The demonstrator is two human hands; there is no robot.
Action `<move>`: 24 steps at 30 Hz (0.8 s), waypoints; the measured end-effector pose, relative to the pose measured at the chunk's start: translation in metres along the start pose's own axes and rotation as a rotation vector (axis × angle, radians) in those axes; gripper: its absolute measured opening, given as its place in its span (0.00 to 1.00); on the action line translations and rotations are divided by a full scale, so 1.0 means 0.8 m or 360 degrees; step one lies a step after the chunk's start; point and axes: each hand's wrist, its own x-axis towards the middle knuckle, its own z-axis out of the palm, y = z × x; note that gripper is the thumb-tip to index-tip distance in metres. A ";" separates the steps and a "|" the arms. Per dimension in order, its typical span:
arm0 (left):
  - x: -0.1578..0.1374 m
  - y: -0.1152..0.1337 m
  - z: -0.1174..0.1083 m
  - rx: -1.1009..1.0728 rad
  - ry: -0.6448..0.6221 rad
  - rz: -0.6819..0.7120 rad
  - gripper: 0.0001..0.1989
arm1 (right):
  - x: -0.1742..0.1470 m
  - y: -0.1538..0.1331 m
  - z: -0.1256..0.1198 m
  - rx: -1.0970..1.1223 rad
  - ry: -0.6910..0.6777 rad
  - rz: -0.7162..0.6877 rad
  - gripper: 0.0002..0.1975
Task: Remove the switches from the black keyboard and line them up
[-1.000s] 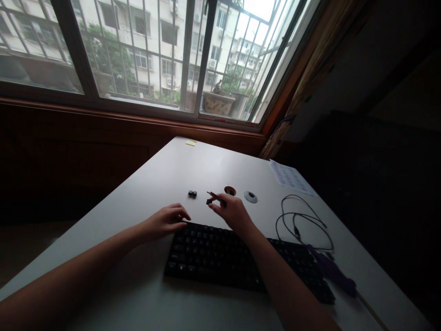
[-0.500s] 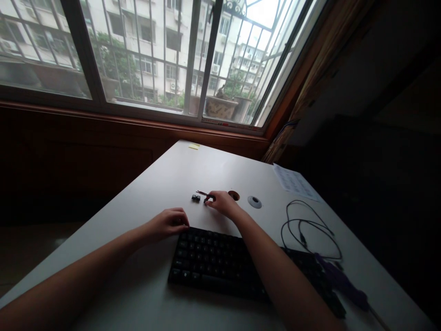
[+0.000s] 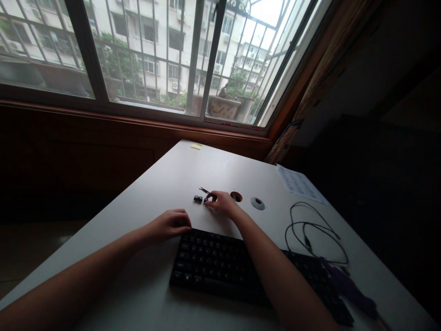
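Observation:
A black keyboard [image 3: 213, 262] lies across the white desk, partly hidden under my right forearm. At its far left corner rests my left hand [image 3: 172, 223], with curled fingers and the tips against the keyboard's edge. Beyond the keyboard, my right hand [image 3: 220, 202] is closed around a thin dark two-pronged tool [image 3: 205, 190], its prongs pointing away to the left. The fingertips of that hand also touch a small black keycap [image 3: 206, 200] on the desk. Two more keycaps [image 3: 198, 198] sit side by side just left of it.
Right of my hand are a round cable hole [image 3: 236, 196] and a grey grommet cover [image 3: 257, 203]. A looped black cable [image 3: 315, 225] and a purple-handled tool [image 3: 351, 287] lie at the right. Printed paper [image 3: 301, 184] and a yellow note [image 3: 196, 146] lie along the far edge.
The keycap at my right fingertips now shows more clearly, close beside the other two. The two-pronged tool has tilted slightly in my right hand. My left hand stays at the keyboard corner.

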 end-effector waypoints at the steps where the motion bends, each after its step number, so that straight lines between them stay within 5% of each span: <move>1: 0.000 0.000 0.000 0.0000 -0.0004 0.0002 0.11 | 0.000 0.000 0.000 0.0012 -0.0005 0.0007 0.12; 24: -0.001 -0.002 0.000 0.0024 -0.0020 0.0015 0.09 | 0.007 0.005 0.010 0.0086 0.0039 -0.0029 0.12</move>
